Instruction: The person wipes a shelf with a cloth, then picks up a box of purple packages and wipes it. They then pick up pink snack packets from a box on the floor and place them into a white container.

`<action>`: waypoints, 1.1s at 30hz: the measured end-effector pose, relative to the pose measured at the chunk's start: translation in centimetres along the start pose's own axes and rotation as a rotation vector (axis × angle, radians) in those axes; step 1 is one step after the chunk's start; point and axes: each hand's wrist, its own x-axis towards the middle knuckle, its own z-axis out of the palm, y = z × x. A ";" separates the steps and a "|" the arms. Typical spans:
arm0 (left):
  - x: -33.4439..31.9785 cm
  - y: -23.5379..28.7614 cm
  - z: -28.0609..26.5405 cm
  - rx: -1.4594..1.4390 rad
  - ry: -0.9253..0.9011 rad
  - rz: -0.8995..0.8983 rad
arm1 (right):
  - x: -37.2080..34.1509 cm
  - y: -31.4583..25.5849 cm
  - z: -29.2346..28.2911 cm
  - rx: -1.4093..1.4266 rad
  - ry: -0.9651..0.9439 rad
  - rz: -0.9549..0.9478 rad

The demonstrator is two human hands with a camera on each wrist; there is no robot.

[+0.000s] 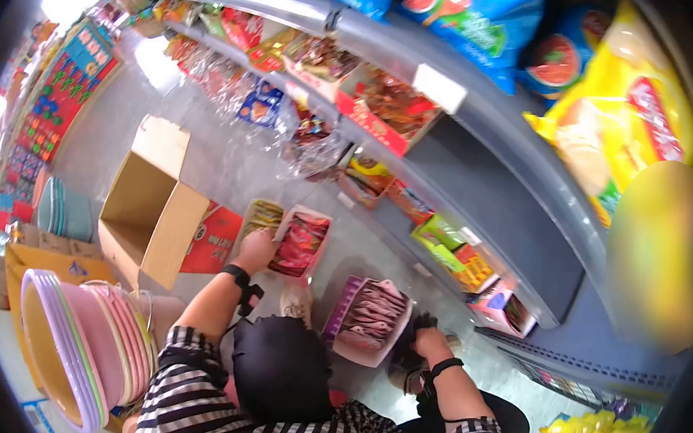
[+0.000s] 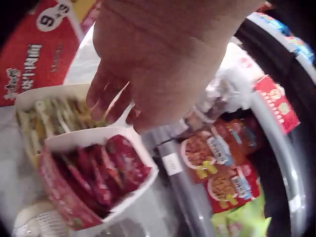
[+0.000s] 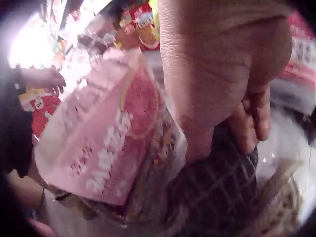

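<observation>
A white-walled box of pink-red packets [image 1: 302, 244] [image 2: 101, 170] stands beside a box of yellow-green packets [image 1: 263, 215] [image 2: 54, 116]. My left hand [image 1: 255, 251] [image 2: 148, 64] reaches down at their adjoining edges, pinching the white wall of the pink-red box between thumb and fingers. With curled fingers, my right hand [image 1: 431, 343] [image 3: 222, 74] grips a dark, textured object [image 1: 422, 324] [image 3: 217, 185], which I cannot identify. Left of it, a box of pale pink packets [image 1: 372, 317] stands on the floor; a large pink packet [image 3: 116, 143] shows close up in the right wrist view.
An open cardboard carton [image 1: 144, 212] and a red printed sheet or box [image 1: 212, 240] lie left of the snack boxes. Stacked pastel tubs [image 1: 89, 344] stand at the lower left. Shelves with snacks [image 1: 492, 178] run along the right; a shoe [image 1: 296, 302] is near the boxes.
</observation>
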 end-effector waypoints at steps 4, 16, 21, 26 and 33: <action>0.3 5.9 -7.5 -0.198 -0.170 0.238 | -6.3 -0.1 -11.3 -0.051 0.049 -0.172; -9.0 25.3 -21.9 -0.705 -0.198 0.798 | -16.4 2.1 -23.2 1.802 0.475 -0.555; -12.6 28.1 -20.3 -0.805 -0.193 0.844 | -15.7 0.2 -25.4 2.223 0.534 -0.631; -15.4 27.8 -19.6 -0.690 -0.181 0.911 | -14.3 0.0 -29.0 2.358 0.519 -0.634; -14.2 26.6 -17.1 -0.561 -0.191 0.909 | -4.0 -2.4 -35.6 1.188 1.046 -0.237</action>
